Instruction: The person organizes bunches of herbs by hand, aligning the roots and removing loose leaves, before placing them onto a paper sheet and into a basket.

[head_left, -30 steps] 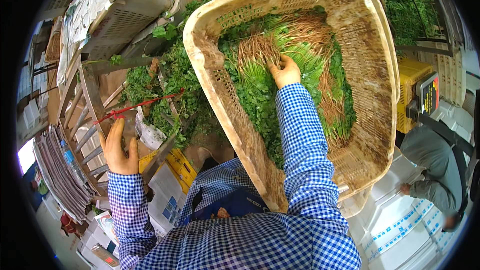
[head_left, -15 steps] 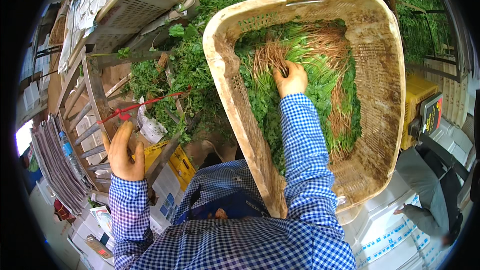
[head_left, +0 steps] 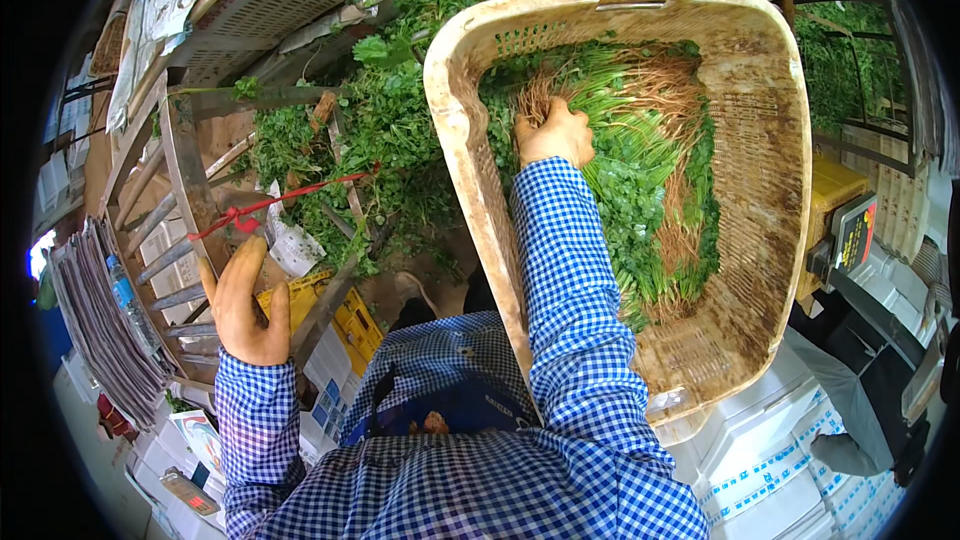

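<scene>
A large dirty cream plastic basket point(head_left: 755, 270) stands in front of me on the right. Bundles of coriander point(head_left: 635, 175) lie in it, with green leaves, pale stems and brown root ends. My right hand point(head_left: 556, 136) is inside, near the basket's left wall, its fingers closed on the rooty end of a coriander bunch point(head_left: 537, 95). How far the fingers wrap round it is hidden under the hand. On the left, my left hand point(head_left: 250, 310) is held up with fingers apart and nothing in it, just below a red string point(head_left: 243, 220) tied to a slatted frame point(head_left: 188, 175).
Loose greens point(head_left: 400, 130) cover the ground left of the basket. A yellow crate point(head_left: 350, 325) sits below the frame. Beyond are a stack of folded sheets point(head_left: 105, 315), another pale basket point(head_left: 270, 15), a yellow scale point(head_left: 835, 200) and white boxes point(head_left: 750, 460) on the right.
My right hand has moved slightly left and away from me inside the basket, still closed on the root end. My left hand has barely moved. The view has shifted a little.
</scene>
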